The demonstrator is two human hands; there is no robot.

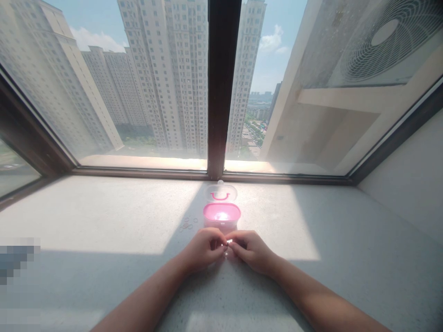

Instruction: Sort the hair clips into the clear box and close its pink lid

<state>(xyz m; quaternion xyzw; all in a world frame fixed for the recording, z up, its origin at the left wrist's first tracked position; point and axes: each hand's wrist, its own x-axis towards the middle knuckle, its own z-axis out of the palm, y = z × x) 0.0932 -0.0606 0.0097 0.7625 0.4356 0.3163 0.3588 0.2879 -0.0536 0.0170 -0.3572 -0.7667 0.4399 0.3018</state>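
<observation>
My left hand (204, 249) and my right hand (252, 251) meet fingertip to fingertip on the white stone sill (104, 216), both pinched on a tiny clear item (227, 244) that I cannot make out. Just beyond them stands a small pink box (222, 216), open, with its clear lid (220, 193) and pink handle tipped back toward the window. Several small clear rings (187, 225) lie loose on the sill to the left of the box.
A dark window frame (221, 92) with a centre post runs along the back of the sill. A wall (408, 180) rises at the right. Tall buildings and an outdoor fan unit (380, 41) show through the glass.
</observation>
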